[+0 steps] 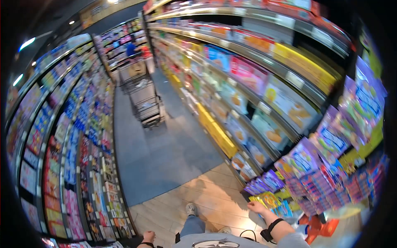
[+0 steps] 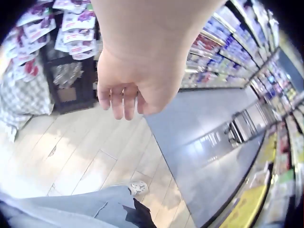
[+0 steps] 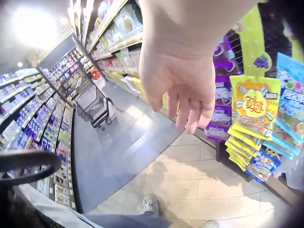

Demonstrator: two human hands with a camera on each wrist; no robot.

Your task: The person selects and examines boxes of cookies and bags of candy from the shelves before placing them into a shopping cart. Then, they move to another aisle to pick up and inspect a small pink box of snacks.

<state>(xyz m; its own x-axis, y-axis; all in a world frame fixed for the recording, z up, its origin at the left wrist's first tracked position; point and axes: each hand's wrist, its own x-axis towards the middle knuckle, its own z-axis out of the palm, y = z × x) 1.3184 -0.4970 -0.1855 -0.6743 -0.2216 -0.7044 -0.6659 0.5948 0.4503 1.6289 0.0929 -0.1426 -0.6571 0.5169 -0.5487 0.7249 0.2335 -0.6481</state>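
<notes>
My left hand point(image 2: 135, 88) hangs loosely curled over the wooden floor, holding nothing; in the head view only part of this hand point(image 1: 148, 237) shows at the bottom edge. The right hand point(image 3: 183, 90) also hangs relaxed with bent fingers and nothing in it. In the head view that right hand point(image 1: 258, 207) is at the lower right, nearest the hanging candy bags. In the right wrist view, yellow candy bags point(image 3: 255, 102) hang in a column beside it, with purple bags point(image 3: 222, 107) behind and blue bags point(image 3: 289, 95) further right.
A black shopping cart point(image 1: 144, 97) stands up the aisle on grey flooring point(image 1: 165, 153). Packed shelves line the left point(image 1: 70, 144) and right point(image 1: 244, 103). A person in blue point(image 1: 131, 48) is at the far end. Checked cloth point(image 2: 28, 92) lies beside a dark rack point(image 2: 71, 80).
</notes>
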